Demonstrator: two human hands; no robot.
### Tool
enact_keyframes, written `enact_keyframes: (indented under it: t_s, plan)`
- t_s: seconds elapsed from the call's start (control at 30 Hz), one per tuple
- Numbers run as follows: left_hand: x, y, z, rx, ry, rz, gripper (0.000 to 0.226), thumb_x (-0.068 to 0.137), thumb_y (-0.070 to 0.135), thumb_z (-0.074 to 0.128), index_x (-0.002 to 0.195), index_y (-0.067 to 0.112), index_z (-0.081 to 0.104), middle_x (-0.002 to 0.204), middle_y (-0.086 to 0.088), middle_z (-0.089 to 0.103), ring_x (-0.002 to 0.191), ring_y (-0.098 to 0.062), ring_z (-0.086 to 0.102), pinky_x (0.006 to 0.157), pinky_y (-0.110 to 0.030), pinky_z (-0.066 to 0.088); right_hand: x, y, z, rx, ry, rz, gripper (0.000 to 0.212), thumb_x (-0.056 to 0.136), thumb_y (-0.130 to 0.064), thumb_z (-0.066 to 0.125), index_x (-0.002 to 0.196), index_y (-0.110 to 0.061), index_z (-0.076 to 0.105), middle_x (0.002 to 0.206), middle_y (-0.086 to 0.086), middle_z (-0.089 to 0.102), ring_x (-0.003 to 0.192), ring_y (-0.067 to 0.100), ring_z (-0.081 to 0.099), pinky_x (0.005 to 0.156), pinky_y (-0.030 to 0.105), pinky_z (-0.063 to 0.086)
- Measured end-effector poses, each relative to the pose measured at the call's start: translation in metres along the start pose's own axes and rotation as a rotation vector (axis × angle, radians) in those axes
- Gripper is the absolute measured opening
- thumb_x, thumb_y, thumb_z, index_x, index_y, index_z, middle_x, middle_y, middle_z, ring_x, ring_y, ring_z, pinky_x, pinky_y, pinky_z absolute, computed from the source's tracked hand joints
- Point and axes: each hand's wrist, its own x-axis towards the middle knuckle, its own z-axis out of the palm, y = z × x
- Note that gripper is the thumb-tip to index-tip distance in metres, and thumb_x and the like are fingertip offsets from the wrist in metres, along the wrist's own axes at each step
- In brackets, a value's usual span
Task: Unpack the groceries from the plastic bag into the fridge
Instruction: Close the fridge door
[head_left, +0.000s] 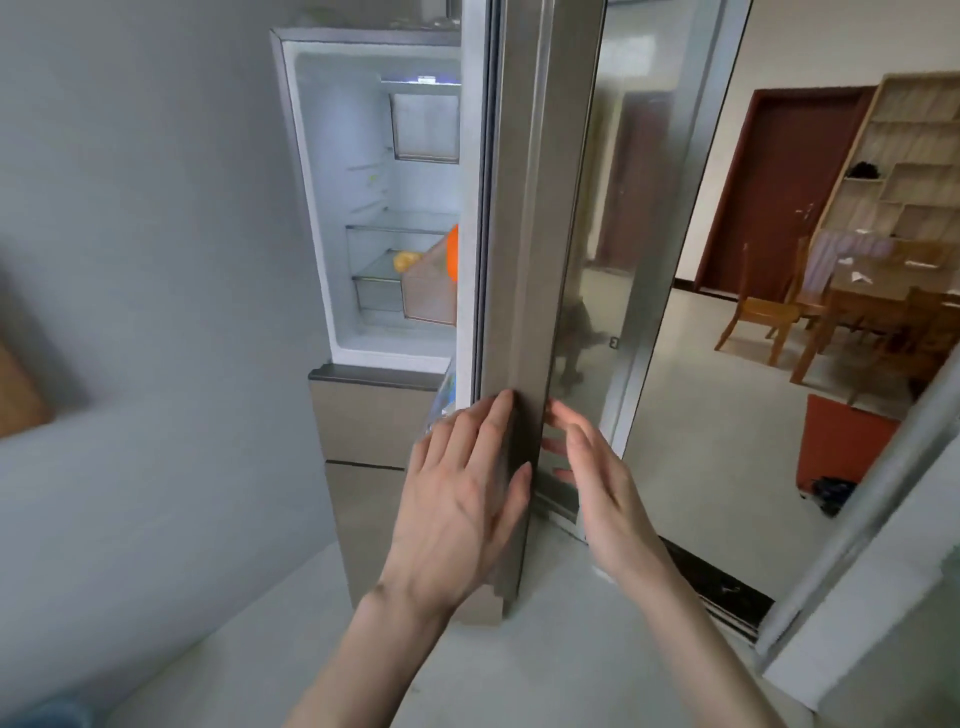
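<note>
The fridge (337, 218) stands against the grey wall with its upper compartment lit inside. Its tall metallic door (524, 218) is swung out toward me, edge-on in the middle of the view. My left hand (462, 499) lies flat with spread fingers on the door's left side near the edge. My right hand (592, 473) is open on the door's right, mirrored face, fingertips at the edge. On a lower shelf I see a yellow item (405, 260), an orange item (453, 252) and a clear box (431, 291). No plastic bag is visible.
Closed drawers (369, 415) sit below the open compartment. A sliding glass door frame (857, 519) and its floor track (722, 582) lie to the right. Beyond are a wooden table and chairs (852, 312), a red box (841, 441), a brown door (779, 192) and shelving (909, 156).
</note>
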Motion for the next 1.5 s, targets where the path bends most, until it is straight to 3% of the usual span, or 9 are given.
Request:
enact_keyframes:
  t_s: [0.27,0.4,0.57,0.83,0.93,1.1,1.2,1.33,1.5]
  plan:
    - [-0.003,-0.075,-0.015,-0.056,0.062,-0.201,0.078,0.103,0.050,0.048,0.164,0.015,0.014,0.140,0.000,0.048,0.123,-0.026,0.056,0.101,-0.044,0.051,0.040,0.001,0.065,-0.054,-0.229,-0.038,0.065,0.095,-0.078,0.025,0.151,-0.047,0.040,0.154,-0.028,0.044,0.142,-0.006,0.041,0.122,0.040,0.036]
    - [0.006,-0.113,-0.020,-0.078,0.103,-0.264,0.081,0.103,0.047,0.052,0.165,0.019,0.008,0.143,0.002,0.042,0.126,-0.021,0.054,0.097,-0.038,0.054,0.078,0.009,0.094,-0.034,-0.224,-0.075,0.051,0.104,-0.061,0.029,0.152,-0.046,0.037,0.153,-0.033,0.039,0.134,-0.024,0.035,0.116,0.017,0.033]
    - [0.022,-0.165,-0.018,-0.049,0.150,-0.341,0.091,0.101,0.042,0.059,0.165,0.028,-0.003,0.149,0.003,0.036,0.136,-0.017,0.051,0.095,-0.032,0.056,0.143,0.022,0.123,-0.020,-0.174,-0.076,0.051,0.099,-0.064,0.036,0.149,-0.057,0.033,0.151,-0.028,0.042,0.128,-0.017,0.045,0.116,0.033,0.036]
    - [0.067,-0.248,0.005,0.011,0.295,-0.479,0.096,0.098,0.039,0.063,0.165,0.034,-0.005,0.149,0.000,0.039,0.130,-0.023,0.054,0.104,-0.043,0.053,0.250,0.048,0.171,-0.523,-0.086,-0.520,0.066,0.104,-0.057,0.042,0.163,-0.037,0.018,0.173,-0.009,-0.005,0.161,0.019,-0.001,0.126,0.038,0.015]
    - [0.086,-0.269,0.014,0.003,0.341,-0.527,0.097,0.096,0.041,0.065,0.166,0.029,-0.001,0.144,0.001,0.040,0.120,-0.021,0.052,0.099,-0.045,0.053,0.285,0.058,0.182,-0.717,-0.064,-0.625,0.069,0.102,-0.058,0.041,0.163,-0.034,0.019,0.174,-0.001,-0.004,0.161,0.031,0.000,0.125,0.054,0.023]
    - [0.120,-0.296,0.031,-0.036,0.443,-0.586,0.099,0.089,0.047,0.066,0.164,0.021,0.007,0.150,0.000,0.032,0.135,-0.004,0.036,0.115,-0.041,0.040,0.327,0.063,0.195,-0.879,-0.020,-0.662,0.071,0.103,-0.058,0.045,0.164,-0.035,0.016,0.174,0.001,0.000,0.160,0.037,-0.005,0.121,0.063,0.025]
    - [0.140,-0.315,0.040,-0.048,0.452,-0.598,0.102,0.087,0.049,0.066,0.165,0.027,0.004,0.153,0.006,0.027,0.143,-0.019,0.033,0.115,-0.044,0.039,0.348,0.069,0.203,-0.896,-0.022,-0.625,0.073,0.101,-0.061,0.043,0.164,-0.037,0.013,0.174,-0.001,-0.004,0.159,0.039,-0.011,0.122,0.065,0.022]
    - [0.159,-0.350,0.051,0.033,0.377,-0.564,0.100,0.085,0.045,0.069,0.165,0.038,0.010,0.160,-0.012,0.021,0.144,-0.038,0.033,0.111,-0.055,0.043,0.371,0.079,0.215,-0.948,-0.031,-0.589,0.076,0.100,-0.062,0.043,0.164,-0.037,0.010,0.174,-0.002,-0.008,0.158,0.039,-0.013,0.119,0.069,0.024]
    - [0.182,-0.391,0.067,0.129,0.329,-0.491,0.097,0.087,0.040,0.076,0.164,0.038,0.018,0.170,-0.017,0.001,0.141,-0.043,0.033,0.115,-0.052,0.037,0.395,0.088,0.231,-1.046,0.027,-0.594,0.077,0.100,-0.059,0.048,0.164,-0.034,0.013,0.174,0.002,-0.002,0.159,0.042,-0.006,0.114,0.071,0.029]
